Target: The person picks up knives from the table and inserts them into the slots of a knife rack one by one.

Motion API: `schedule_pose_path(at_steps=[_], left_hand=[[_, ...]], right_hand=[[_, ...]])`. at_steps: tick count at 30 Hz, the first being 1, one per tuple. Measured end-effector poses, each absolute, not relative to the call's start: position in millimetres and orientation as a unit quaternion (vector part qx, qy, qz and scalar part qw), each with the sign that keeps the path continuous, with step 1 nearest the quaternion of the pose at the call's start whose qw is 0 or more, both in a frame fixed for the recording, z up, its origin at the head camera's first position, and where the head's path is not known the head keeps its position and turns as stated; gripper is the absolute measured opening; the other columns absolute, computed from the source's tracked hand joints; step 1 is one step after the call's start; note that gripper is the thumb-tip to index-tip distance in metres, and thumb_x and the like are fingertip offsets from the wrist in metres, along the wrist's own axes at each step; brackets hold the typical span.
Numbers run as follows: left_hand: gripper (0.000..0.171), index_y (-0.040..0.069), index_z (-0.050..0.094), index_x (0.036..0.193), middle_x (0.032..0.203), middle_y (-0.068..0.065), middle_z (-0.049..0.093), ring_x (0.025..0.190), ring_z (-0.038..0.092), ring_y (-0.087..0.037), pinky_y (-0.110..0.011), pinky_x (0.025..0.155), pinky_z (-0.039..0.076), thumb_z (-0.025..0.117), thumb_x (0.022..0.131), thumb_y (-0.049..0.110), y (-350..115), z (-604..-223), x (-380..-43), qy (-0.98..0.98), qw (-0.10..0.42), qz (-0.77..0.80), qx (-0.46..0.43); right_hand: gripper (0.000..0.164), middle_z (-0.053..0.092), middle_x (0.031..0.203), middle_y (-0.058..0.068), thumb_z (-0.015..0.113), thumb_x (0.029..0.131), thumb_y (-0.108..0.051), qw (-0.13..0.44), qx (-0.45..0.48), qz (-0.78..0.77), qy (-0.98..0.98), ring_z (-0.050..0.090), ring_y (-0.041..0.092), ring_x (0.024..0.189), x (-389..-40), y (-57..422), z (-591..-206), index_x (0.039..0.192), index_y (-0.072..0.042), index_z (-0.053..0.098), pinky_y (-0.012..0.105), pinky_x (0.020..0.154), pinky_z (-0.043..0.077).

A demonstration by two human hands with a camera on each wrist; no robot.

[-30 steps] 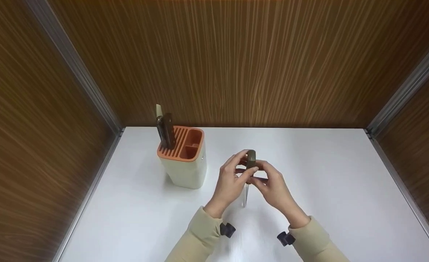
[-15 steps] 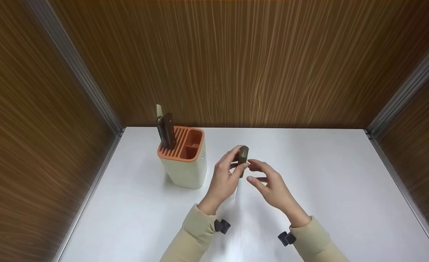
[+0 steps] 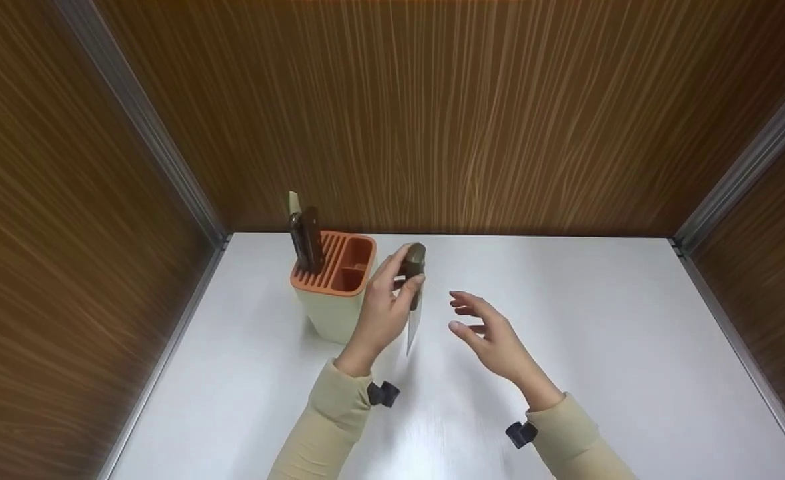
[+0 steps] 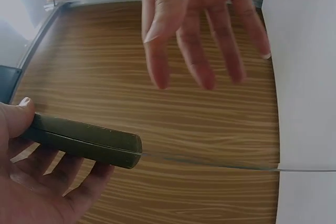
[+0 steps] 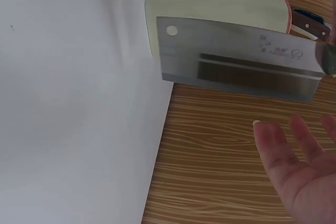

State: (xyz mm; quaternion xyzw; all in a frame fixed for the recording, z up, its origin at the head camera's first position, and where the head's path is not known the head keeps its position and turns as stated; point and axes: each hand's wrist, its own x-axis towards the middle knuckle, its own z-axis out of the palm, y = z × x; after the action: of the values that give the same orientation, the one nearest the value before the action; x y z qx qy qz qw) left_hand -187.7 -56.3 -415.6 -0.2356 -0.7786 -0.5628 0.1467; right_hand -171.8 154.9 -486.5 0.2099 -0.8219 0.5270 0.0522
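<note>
My left hand (image 3: 380,310) grips the dark green handle of a cleaver (image 3: 416,261), its blade pointing down above the white table. Seen from the right wrist, the cleaver's broad blade (image 5: 236,51) is flat and rectangular, with a round hole near one corner. Just right of it my right hand (image 3: 502,343) hovers, holding nothing, with fingers spread and loosely bent. A pale green knife block (image 3: 326,313) with an orange slotted top stands left of the left hand, which hides part of its right side.
Several dark-handled knives (image 3: 306,243) stand in the block's left slots. Two wider compartments (image 3: 354,257) lie at its right. Wood-grain panels (image 3: 499,120) close off the back and sides of the white table (image 3: 606,333).
My left hand has carried the cleaver left and away from me, closer to the knife block. The right hand has let go of the cleaver and stays almost in place.
</note>
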Motion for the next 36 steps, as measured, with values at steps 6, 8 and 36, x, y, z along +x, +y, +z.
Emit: schedule_pose_path(at_steps=[6, 8, 36], left_hand=[[0.047, 0.003, 0.044, 0.145, 0.128, -0.016, 0.056, 0.114, 0.057, -0.028, -0.043, 0.091, 0.052, 0.055, 0.101, 0.014, -69, -398, -191, -0.777, 0.161, -0.561, -0.234], [0.047, 0.004, 0.043, 0.146, 0.132, -0.015, 0.054, 0.117, 0.056, -0.028, -0.043, 0.092, 0.052, 0.054, 0.102, 0.014, -73, -391, -192, -0.779, 0.164, -0.558, -0.233], [0.047, -0.003, 0.041, 0.145, 0.132, -0.016, 0.055, 0.111, 0.062, -0.02, -0.037, 0.097, 0.049, 0.054, 0.101, 0.009, -114, -288, -194, -0.753, 0.288, -0.524, -0.273]], right_hand=[[0.054, 0.053, 0.137, 0.012, 0.063, 0.098, -0.024, 0.034, 0.221, 0.536, -0.814, 0.052, 0.034, 0.125, -176, 150, -485, 0.146, -0.011, 0.044, 0.051, 0.094, 0.049], [0.055, 0.052, 0.139, 0.012, 0.062, 0.098, -0.025, 0.028, 0.225, 0.537, -0.813, 0.051, 0.035, 0.125, -177, 147, -483, 0.147, -0.012, 0.043, 0.05, 0.094, 0.049], [0.061, 0.048, 0.143, 0.006, 0.063, 0.097, -0.033, -0.006, 0.27, 0.537, -0.799, 0.049, 0.025, 0.127, -190, 101, -464, 0.15, -0.017, 0.039, 0.049, 0.094, 0.049]])
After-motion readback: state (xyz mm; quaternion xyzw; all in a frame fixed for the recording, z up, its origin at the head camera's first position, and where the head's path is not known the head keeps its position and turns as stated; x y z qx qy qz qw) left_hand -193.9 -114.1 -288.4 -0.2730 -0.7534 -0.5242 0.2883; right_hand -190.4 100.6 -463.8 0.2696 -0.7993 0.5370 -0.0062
